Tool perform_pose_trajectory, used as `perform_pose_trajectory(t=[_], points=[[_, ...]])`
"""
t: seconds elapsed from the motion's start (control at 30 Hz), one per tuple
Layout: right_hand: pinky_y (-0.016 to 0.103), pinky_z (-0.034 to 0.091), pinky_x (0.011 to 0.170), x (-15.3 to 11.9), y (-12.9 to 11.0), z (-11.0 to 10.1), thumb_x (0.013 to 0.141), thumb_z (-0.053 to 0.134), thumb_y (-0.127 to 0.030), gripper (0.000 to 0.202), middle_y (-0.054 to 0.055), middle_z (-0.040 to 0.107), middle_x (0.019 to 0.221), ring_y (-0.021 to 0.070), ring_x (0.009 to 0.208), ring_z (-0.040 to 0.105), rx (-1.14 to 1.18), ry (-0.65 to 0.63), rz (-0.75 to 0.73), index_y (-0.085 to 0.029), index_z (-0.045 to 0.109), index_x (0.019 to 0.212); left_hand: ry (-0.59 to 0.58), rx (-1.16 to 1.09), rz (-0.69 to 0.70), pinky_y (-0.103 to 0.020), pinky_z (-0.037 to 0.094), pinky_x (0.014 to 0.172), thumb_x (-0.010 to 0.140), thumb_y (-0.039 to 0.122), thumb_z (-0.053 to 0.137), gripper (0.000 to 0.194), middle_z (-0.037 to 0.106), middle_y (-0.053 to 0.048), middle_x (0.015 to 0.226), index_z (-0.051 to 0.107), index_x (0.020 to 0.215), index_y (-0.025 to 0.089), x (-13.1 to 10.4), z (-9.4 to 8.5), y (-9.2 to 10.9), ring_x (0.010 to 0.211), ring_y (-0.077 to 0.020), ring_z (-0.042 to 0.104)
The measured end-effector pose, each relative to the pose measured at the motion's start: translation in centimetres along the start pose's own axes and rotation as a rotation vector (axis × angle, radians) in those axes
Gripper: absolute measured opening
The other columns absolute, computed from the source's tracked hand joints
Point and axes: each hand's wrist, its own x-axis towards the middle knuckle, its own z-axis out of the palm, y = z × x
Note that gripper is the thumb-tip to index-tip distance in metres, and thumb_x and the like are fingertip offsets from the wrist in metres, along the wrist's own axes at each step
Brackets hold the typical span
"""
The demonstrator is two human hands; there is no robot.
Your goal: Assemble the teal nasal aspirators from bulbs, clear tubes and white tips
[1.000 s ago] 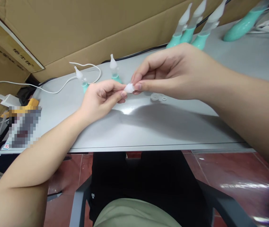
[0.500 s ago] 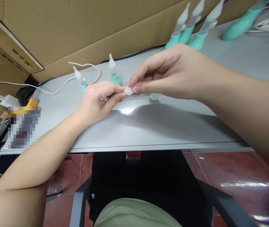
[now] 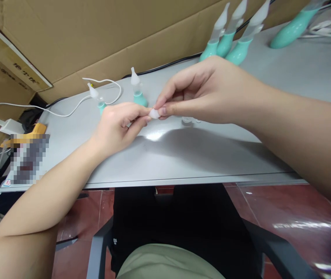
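Note:
Between my two hands is a small white translucent piece (image 3: 154, 113), pinched from both sides above the table. My left hand (image 3: 118, 122) grips its left end with thumb and index finger. From the right, the thumb and index finger of my right hand (image 3: 196, 91) close on the other end. Fingertips cover much of the piece, so its full shape is hidden. Just behind my left hand stands a teal bulb nasal aspirator (image 3: 139, 97) with a white tip. Another such aspirator (image 3: 100, 105) is partly covered by that hand. Small clear round parts (image 3: 187, 121) lie below my right hand.
Several teal aspirators (image 3: 226, 43) stand at the back right of the grey table (image 3: 142, 162). Cardboard (image 3: 110, 35) walls the back. A white cable (image 3: 66, 115) runs to a charger (image 3: 12, 126) beside a yellow object (image 3: 38, 130) at left. Chair armrests (image 3: 99, 244) flank my lap.
Both hands, still pinching the white piece, have barely moved relative to the table. The whole view has shifted slightly, and the small clear parts are now a little more covered by my right hand.

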Motion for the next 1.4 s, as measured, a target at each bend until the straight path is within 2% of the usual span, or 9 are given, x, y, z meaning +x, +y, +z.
perform_pose_trajectory(t=[0.17, 0.4, 0.53, 0.67, 0.83, 0.97, 1.13, 1.3, 1.4], points=[[0.039, 0.079, 0.093, -0.1, 0.3, 0.2, 0.093, 0.116, -0.038, 0.022, -0.001, 0.093, 0.094, 0.0239, 0.094, 0.090, 0.078, -0.027, 0.006, -0.032, 0.096, 0.086, 0.022, -0.100, -0.068, -0.027, 0.056, 0.068, 0.121, 0.028, 0.086, 0.013, 0.092, -0.002, 0.090, 0.096, 0.114, 0.026, -0.3, 0.3, 0.2, 0.076, -0.0141, 0.079], [0.041, 0.079, 0.100, 0.0, -0.6, 0.4, 0.097, 0.112, -0.038, 0.024, 0.001, 0.093, 0.100, 0.0253, 0.101, 0.090, 0.079, 0.010, -0.029, -0.031, 0.091, 0.087, 0.089, -0.286, -0.369, -0.031, 0.076, 0.077, 0.120, 0.063, 0.093, 0.038, 0.098, -0.005, 0.101, 0.101, 0.117, 0.027, -0.3, 1.3, 0.4, 0.079, -0.0163, 0.088], [0.036, 0.067, 0.083, -0.3, -1.1, -1.1, 0.103, 0.101, -0.033, 0.014, 0.001, 0.090, 0.094, 0.0201, 0.088, 0.081, -0.091, 0.073, -0.136, -0.032, 0.094, 0.091, 0.096, -0.187, -0.214, -0.034, 0.074, 0.080, 0.120, 0.061, 0.093, 0.032, 0.099, -0.006, 0.104, 0.103, 0.120, 0.031, 0.2, 1.1, -0.6, 0.087, -0.0184, 0.089], [0.035, 0.047, 0.072, -0.9, -1.3, -3.8, 0.107, 0.093, -0.028, 0.011, -0.003, 0.079, 0.080, 0.0121, 0.073, 0.064, -0.319, 0.145, -0.168, -0.029, 0.095, 0.097, 0.051, -0.129, -0.057, -0.029, 0.067, 0.073, 0.116, 0.031, 0.091, 0.013, 0.099, -0.004, 0.107, 0.103, 0.120, 0.031, 0.3, 0.2, -1.1, 0.086, -0.0166, 0.088], [0.034, 0.049, 0.066, -0.2, -1.3, -6.1, 0.105, 0.099, -0.023, 0.007, -0.007, 0.079, 0.075, 0.0123, 0.066, 0.068, -0.666, -0.163, 0.129, -0.029, 0.101, 0.103, -0.109, -0.061, -0.088, -0.025, 0.059, 0.067, 0.098, 0.009, 0.074, 0.032, 0.092, -0.004, 0.093, 0.101, 0.111, 0.020, 0.5, -0.9, -0.4, 0.073, -0.0128, 0.079], [0.036, 0.049, 0.059, 0.6, -0.5, -5.6, 0.096, 0.107, -0.021, 0.018, -0.008, 0.077, 0.070, 0.0157, 0.056, 0.066, -0.851, -0.295, 0.293, -0.032, 0.103, 0.109, -0.259, -0.038, -0.097, -0.026, 0.059, 0.070, 0.093, 0.010, 0.073, 0.029, 0.086, -0.002, 0.085, 0.098, 0.103, 0.019, 0.8, -1.4, 0.3, 0.072, -0.0132, 0.076], [0.036, 0.044, 0.060, 0.7, 1.0, -5.3, 0.098, 0.099, -0.018, 0.014, -0.007, 0.078, 0.070, 0.0155, 0.056, 0.062, -0.868, -0.327, 0.200, -0.031, 0.099, 0.103, -0.378, -0.074, -0.162, -0.029, 0.057, 0.070, 0.092, 0.012, 0.077, 0.020, 0.081, -0.002, 0.081, 0.092, 0.097, 0.022, 1.0, -1.4, 0.8, 0.073, -0.0154, 0.073], [0.036, 0.047, 0.070, 0.5, 0.6, -5.1, 0.103, 0.095, -0.018, 0.012, -0.005, 0.080, 0.076, 0.0145, 0.067, 0.065, -0.744, -0.247, 0.130, -0.029, 0.099, 0.102, -0.362, -0.123, -0.196, -0.030, 0.060, 0.069, 0.101, 0.021, 0.084, 0.011, 0.083, -0.004, 0.090, 0.094, 0.104, 0.023, 0.5, -1.1, 0.2, 0.075, -0.0158, 0.073], [0.036, 0.054, 0.076, 0.3, 0.1, -4.5, 0.109, 0.094, -0.024, 0.009, -0.005, 0.084, 0.083, 0.0151, 0.074, 0.073, -0.651, -0.168, 0.051, -0.030, 0.101, 0.108, -0.261, -0.136, -0.166, -0.033, 0.068, 0.076, 0.106, 0.033, 0.095, 0.024, 0.087, -0.007, 0.107, 0.098, 0.127, 0.024, 0.1, -0.8, -0.9, 0.083, -0.0169, 0.077]])
